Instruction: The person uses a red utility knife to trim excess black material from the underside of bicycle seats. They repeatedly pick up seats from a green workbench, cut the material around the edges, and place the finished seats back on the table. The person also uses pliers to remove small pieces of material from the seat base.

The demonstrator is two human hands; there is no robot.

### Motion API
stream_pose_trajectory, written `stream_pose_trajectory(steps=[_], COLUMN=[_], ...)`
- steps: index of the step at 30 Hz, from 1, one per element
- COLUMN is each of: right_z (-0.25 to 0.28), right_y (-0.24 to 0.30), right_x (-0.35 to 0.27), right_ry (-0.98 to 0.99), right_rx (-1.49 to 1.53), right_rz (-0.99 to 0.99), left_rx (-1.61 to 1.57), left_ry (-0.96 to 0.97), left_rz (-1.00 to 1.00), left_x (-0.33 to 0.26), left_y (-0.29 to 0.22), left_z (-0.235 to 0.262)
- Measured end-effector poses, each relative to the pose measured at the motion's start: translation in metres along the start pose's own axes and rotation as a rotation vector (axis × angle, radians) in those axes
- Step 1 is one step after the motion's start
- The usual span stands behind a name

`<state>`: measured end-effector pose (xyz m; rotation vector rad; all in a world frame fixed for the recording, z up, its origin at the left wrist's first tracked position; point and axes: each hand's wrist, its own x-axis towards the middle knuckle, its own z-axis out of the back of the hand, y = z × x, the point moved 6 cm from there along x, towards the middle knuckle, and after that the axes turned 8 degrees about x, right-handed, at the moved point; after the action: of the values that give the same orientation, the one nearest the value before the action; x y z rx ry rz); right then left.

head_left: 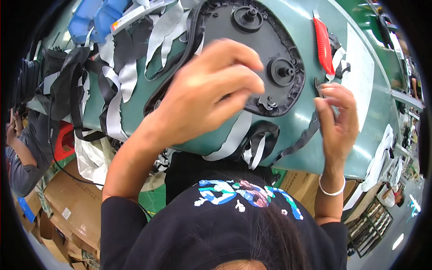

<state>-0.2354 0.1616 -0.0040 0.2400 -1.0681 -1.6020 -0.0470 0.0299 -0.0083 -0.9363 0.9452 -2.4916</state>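
Note:
My left hand (pixel 207 92) hovers over a black kidney-shaped plastic shell (pixel 265 42) with round hubs inside. Its fingers are bent and apart, slightly blurred, and I see nothing between them. My right hand (pixel 339 112), with a white band at the wrist, is to the right of the shell. Thumb and fingers there pinch a narrow black strip (pixel 306 135), which hangs down toward the table's near edge. Just beyond those fingertips lies a red-handled utility knife (pixel 323 47). Below the shell are a light grey strip (pixel 231 139) and a looped black strip (pixel 265 135).
Black and grey fabric strips (pixel 119 67) heap on the green table (pixel 146 101) at left, near blue bins (pixel 96 20). A white sheet (pixel 360 67) lies at right. Cardboard boxes (pixel 76 198) stand on the floor at left, near another person's arm (pixel 22 150).

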Motion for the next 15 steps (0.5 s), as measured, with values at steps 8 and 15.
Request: stream_pose_trajectory(steps=[8,15], right_z=[0.026,0.034], right_y=[-0.047,-0.056], right_x=[-0.057,-0.061], right_ry=[0.192,0.212], right_rx=[-0.523,-0.531], right_rz=[-0.401,-0.448], left_rx=[-0.123,-0.363], left_ry=[0.351,-0.035], left_rz=[0.697,0.697], left_x=[-0.011,-0.018], left_y=[0.070,0.052], left_z=[0.007,0.014])
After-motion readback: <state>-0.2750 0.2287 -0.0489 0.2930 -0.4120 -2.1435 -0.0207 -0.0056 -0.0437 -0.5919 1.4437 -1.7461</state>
